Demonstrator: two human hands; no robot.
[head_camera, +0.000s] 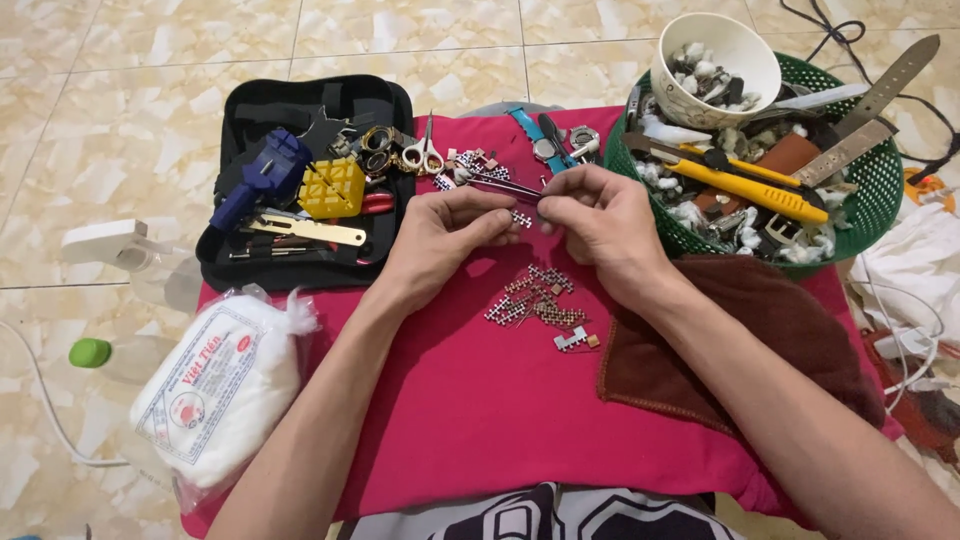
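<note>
My left hand (445, 235) pinches a small metal watch-band link (521, 218) at its fingertips over the red cloth (480, 400). My right hand (600, 225) holds thin tweezers (500, 185), whose tips point left past the left fingers. The two hands nearly touch at the link. Below them lies a loose pile of several metal band links (540, 303) on the cloth. A blue-strapped watch (545, 150) lies just beyond the hands.
An open black tool case (300, 180) with a blue tool, yellow block and scissors (425, 150) sits at the left. A green basket (870, 190) with a white bowl (715, 65), a yellow knife and straps stands right. A brown towel (740, 340), a cotton bag (220, 390) and tiled floor surround.
</note>
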